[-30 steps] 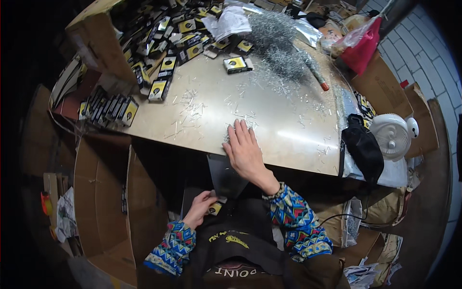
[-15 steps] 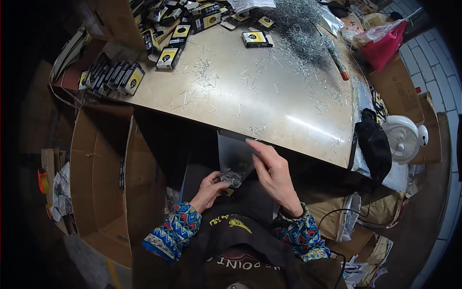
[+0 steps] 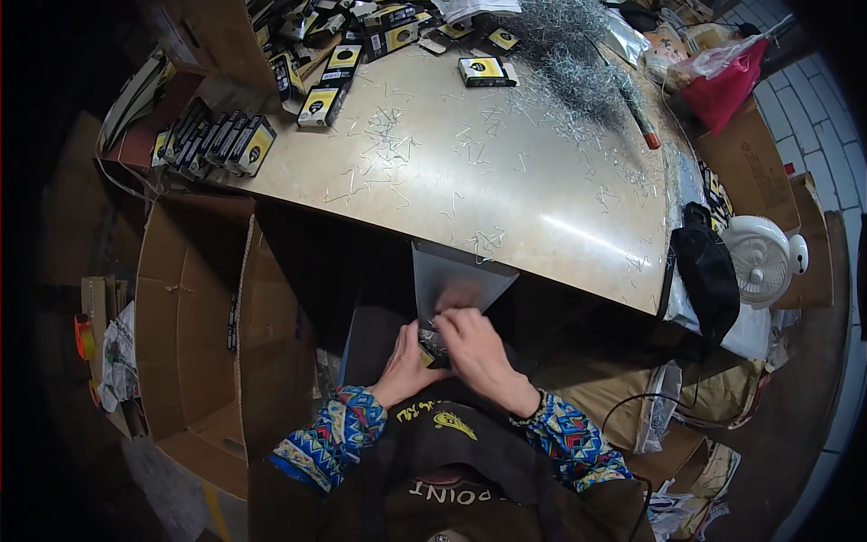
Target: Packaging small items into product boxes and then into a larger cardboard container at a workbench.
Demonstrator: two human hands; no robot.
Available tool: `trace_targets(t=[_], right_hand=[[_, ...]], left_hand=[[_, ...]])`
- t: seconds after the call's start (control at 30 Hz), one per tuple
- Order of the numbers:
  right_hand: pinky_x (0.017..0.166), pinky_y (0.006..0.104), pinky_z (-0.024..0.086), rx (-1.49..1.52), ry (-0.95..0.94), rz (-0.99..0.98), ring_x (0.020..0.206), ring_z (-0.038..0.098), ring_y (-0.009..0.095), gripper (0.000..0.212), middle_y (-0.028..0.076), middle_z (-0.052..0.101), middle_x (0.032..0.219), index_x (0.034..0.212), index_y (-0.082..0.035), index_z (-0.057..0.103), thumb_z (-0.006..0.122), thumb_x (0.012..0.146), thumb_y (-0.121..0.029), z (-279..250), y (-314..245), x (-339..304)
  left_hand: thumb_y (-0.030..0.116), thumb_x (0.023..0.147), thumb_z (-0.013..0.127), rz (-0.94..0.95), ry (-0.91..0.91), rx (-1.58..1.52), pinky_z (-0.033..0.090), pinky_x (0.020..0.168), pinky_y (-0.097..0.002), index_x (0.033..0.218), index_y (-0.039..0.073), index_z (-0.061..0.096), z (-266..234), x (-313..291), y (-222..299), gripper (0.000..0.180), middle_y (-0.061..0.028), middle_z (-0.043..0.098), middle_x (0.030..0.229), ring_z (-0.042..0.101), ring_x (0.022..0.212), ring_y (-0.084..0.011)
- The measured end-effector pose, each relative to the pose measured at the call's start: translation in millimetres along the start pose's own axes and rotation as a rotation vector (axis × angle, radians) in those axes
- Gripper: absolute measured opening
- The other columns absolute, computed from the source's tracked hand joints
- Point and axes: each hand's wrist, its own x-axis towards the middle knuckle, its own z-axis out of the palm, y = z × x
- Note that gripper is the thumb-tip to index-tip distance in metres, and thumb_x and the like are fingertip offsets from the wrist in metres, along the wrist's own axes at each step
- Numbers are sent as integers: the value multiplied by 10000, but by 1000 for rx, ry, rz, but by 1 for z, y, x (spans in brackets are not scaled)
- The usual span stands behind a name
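Observation:
My left hand is closed around a small black and yellow box, held upright beneath a grey metal chute that slopes down from the table's front edge. Bent wire hooks are bunched at the chute's lower end, over the box's mouth. My right hand has its fingers curled down onto these hooks and partly covers them. Most of the box is hidden behind both hands.
On the metal-topped table lie scattered hooks and a big tangled wire heap. Small boxes stand in a row at the left edge. An open carton stands left of me, and a white fan at the right.
My right hand has come down and left from beside the chute onto the hooks at its lower end. My left hand has stayed at the box, its fingers now higher around it.

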Motion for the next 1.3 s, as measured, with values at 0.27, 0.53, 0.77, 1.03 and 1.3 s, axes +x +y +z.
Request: trace_targets(t=[0.27, 0.53, 0.77, 1.03, 1.3], right_hand=[[875, 394, 524, 464, -167, -2, 1025, 632, 357, 298, 197, 641, 1152, 1159, 11, 620, 633, 870, -61, -21, -3, -2], [671, 375, 526, 447, 51, 200, 791, 661, 328, 197, 174, 679, 886, 1038, 7, 677, 665, 869, -93, -47, -8, 25], [664, 386, 514, 225, 252, 238, 754, 647, 318, 95, 144, 657, 796, 895, -28, 692, 664, 813, -67, -56, 16, 43], [713, 307, 519, 542, 171, 321, 807, 651, 241, 249, 117, 680, 953, 1062, -25, 695, 724, 826, -101, -75, 13, 51], [899, 413, 497, 362, 187, -146, 1098, 552, 362, 349, 186, 541, 1281, 1147, -70, 644, 718, 816, -153, -62, 15, 56]], left_hand=[[186, 630, 827, 144, 136, 334, 463, 853, -440, 1250, 42, 458, -27, -14, -5, 736, -153, 627, 1009, 628, 939, -360], [185, 584, 863, 319, 387, 226, 484, 828, -428, 1306, 24, 438, -31, 18, 34, 853, -164, 625, 1076, 627, 908, -358], [185, 668, 826, 491, 337, 314, 309, 1059, -458, 1411, 0, 343, -38, 44, 74, 905, -186, 394, 1417, 398, 1283, -366], [49, 638, 786, 325, 263, 122, 478, 892, -403, 1298, 0, 440, -49, 60, 101, 746, -192, 539, 1122, 562, 1044, -361], [139, 688, 818, 409, 347, 153, 519, 782, -421, 1231, 5, 462, -41, 63, 103, 663, -190, 573, 1056, 605, 937, -388]])
